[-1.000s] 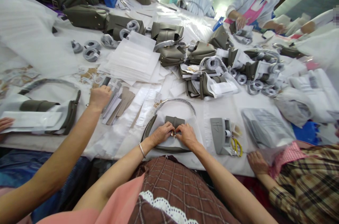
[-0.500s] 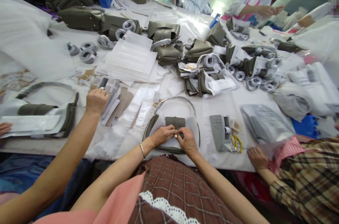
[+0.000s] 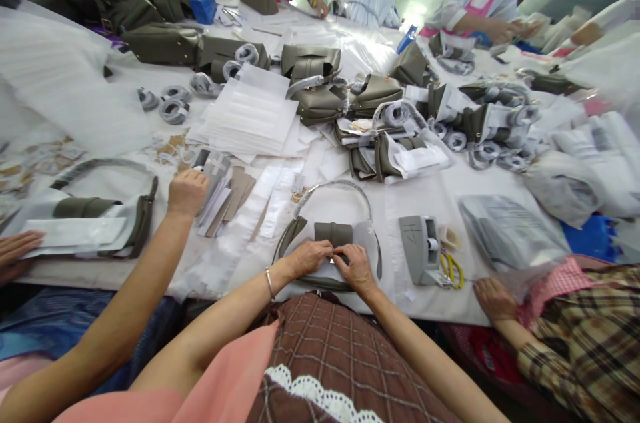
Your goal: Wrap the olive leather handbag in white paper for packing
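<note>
My left hand (image 3: pixel 310 256) and my right hand (image 3: pixel 356 266) meet at the front of an olive-grey handbag (image 3: pixel 333 233) lying flat on white wrapping paper at the table's near edge. Fingertips of both hands pinch a small clasp between them, mostly hidden by the fingers. The bag's curved handle (image 3: pixel 334 187) arches away from me, wrapped in clear film. A grey tape dispenser (image 3: pixel 420 248) and yellow-handled scissors (image 3: pixel 451 269) lie just right of my right hand.
A neighbour's hand (image 3: pixel 187 191) on the left rests on card pieces beside another wrapped bag (image 3: pixel 95 209). Another person's hand (image 3: pixel 494 298) on the right touches a plastic-bagged item (image 3: pixel 507 233). Stacked white sheets (image 3: pixel 253 113), several olive bags and rolled straps cover the table; people work across it.
My hands stay on the clasp, fingers closing tighter over it so it is less visible. The view shifted slightly; the people across the table moved their arms.
</note>
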`<state>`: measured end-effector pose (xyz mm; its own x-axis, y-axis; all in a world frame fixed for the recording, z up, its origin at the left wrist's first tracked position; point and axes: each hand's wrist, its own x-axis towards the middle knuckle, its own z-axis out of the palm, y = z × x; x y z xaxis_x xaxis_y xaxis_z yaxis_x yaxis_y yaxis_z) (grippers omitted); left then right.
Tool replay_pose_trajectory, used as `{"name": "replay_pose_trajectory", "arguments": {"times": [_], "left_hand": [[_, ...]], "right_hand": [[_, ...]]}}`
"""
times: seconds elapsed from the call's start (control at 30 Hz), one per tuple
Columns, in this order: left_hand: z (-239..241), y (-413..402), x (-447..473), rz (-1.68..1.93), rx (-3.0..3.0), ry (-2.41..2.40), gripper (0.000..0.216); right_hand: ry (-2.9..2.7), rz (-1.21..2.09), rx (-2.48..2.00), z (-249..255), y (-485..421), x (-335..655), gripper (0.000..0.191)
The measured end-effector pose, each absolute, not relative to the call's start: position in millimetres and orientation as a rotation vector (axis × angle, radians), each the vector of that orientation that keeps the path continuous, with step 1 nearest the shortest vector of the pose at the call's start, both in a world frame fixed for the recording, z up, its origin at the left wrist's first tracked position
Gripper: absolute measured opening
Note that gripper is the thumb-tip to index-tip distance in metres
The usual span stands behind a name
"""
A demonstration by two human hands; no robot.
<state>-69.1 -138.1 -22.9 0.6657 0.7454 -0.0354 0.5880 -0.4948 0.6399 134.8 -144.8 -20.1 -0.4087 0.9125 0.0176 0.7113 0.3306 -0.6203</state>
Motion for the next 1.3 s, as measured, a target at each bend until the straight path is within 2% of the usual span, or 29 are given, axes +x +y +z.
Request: {"name": "replay_pose_trajectory", "arguments": {"times": [0.1, 0.27, 0.47, 0.6, 0.77, 0.87, 1.03, 1.17, 1.3], "left_hand": [[-11, -144, -68, 0.221, 2.254, 1.065, 0.024], [-5, -162, -68, 0.266, 2.203, 1.065, 0.042], [-23, -178, -70, 0.399, 2.249, 1.065, 0.053], [-32, -182, -67, 0.404, 2.393, 1.062, 0.044], [-31, -183, -61, 0.361, 2.473, 1.115, 0.027], [-25, -182, -59, 0.357, 2.480, 1.131, 0.021], [-18, -183, -63, 0.395, 2.564, 1.124, 0.024], [-21, -188, -64, 0.375, 2.686, 1.076, 0.015], [-29, -192, -59, 0.357, 2.730, 1.072, 0.010]], "right_hand": [[-2.291, 0.878, -1.452, -19, -141, 139, 0.011], [-2.379, 1.067, -1.433, -14, -133, 144, 0.014], [-2.518, 0.958, -1.498, -9, -135, 139, 0.015], [-2.652, 0.836, -1.517, -3, -136, 132, 0.015], [-2.881, 0.526, -1.458, 4, -136, 121, 0.010], [-2.890, 0.646, -1.383, 3, -133, 122, 0.009], [-2.787, 0.928, -1.251, -6, -124, 132, 0.015], [-2.826, 0.930, -1.191, -9, -123, 134, 0.021], [-2.990, 0.810, -1.111, -7, -119, 129, 0.013]]}}
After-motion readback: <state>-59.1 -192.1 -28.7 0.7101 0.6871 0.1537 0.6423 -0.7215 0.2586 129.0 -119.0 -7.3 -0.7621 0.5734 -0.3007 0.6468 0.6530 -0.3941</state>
